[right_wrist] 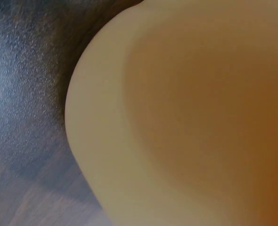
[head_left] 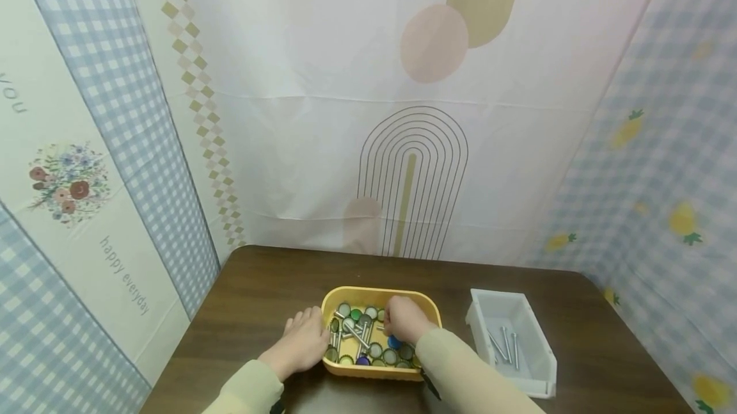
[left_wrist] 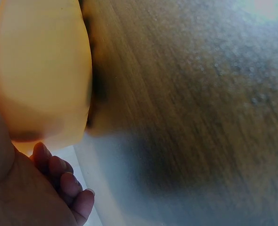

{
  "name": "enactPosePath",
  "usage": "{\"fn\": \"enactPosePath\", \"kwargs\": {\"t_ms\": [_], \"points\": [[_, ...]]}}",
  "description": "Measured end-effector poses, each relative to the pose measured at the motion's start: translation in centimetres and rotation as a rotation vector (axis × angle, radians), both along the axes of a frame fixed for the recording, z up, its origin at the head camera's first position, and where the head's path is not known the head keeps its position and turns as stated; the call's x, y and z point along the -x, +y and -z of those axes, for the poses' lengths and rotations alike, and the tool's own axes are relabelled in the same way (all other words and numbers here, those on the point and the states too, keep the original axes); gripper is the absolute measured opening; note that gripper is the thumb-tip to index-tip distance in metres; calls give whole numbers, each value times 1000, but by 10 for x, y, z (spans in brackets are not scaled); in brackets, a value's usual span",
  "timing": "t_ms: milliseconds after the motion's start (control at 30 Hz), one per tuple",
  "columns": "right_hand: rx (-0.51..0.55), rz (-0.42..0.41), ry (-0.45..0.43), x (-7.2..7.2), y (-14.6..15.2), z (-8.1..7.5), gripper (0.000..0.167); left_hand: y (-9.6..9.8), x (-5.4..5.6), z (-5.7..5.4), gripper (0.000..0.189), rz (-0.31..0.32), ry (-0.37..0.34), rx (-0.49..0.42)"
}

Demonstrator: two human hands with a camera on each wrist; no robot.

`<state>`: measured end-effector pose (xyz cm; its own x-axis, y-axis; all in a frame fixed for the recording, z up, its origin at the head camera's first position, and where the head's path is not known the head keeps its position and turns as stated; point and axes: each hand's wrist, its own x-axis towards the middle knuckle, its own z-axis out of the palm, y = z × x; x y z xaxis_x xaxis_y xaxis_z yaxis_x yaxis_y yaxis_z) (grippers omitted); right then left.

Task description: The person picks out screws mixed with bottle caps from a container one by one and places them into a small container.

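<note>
A yellow plastic bin (head_left: 374,372) holds a mix of metal bolts (head_left: 358,335) and several bottle caps (head_left: 390,356), among them a green cap (head_left: 356,315) and a blue cap (head_left: 394,342). At the bin's left rim my left hand (head_left: 302,340) holds the wall, its fingers (left_wrist: 70,183) curled along the outside; the thumb's tip is hidden. My right hand (head_left: 405,319) reaches into the bin's right half with bent fingers. Its fingertips are hidden, so whether it pinches anything cannot be seen. The right wrist view shows mostly the bin's blurred wall (right_wrist: 96,108).
To the right stands a white open-front bin (head_left: 538,337) with several bolts (head_left: 507,345) in it. Both bins sit on a dark wooden table (head_left: 276,279). Patterned cloth (head_left: 299,145) hangs behind the table and along both sides.
</note>
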<state>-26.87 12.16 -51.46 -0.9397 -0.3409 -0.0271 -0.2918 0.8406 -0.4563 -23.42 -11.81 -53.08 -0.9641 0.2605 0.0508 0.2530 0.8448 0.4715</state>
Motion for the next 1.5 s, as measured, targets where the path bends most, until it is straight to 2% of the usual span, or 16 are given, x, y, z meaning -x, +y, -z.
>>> {"fn": "enactPosePath", "kwargs": {"t_ms": [233,533,700,833,1033,1200,1333,1500], "points": [[-29,13,30,-2,-3,-4,34,-1,0,-2,16,1,-13,-2],[-85,-2,38,1,-1,7,47,0,1,-4,21,13,-63,7],[-80,16,28,1,1,5,47,1,2,0,19,3,-39,21],[8,47,-9,-3,1,-7,40,1,0,-1,17,-3,-16,23],[249,80,-132,-10,4,-24,17,2,-2,-5,18,-2,-22,20],[426,127,-203,-12,6,-27,13,2,-3,-4,18,-8,-11,17],[564,179,-261,-11,8,-26,18,1,-3,-4,17,-6,-9,7],[618,219,-323,-11,9,-26,21,1,-1,-4,17,-4,-20,9]]}}
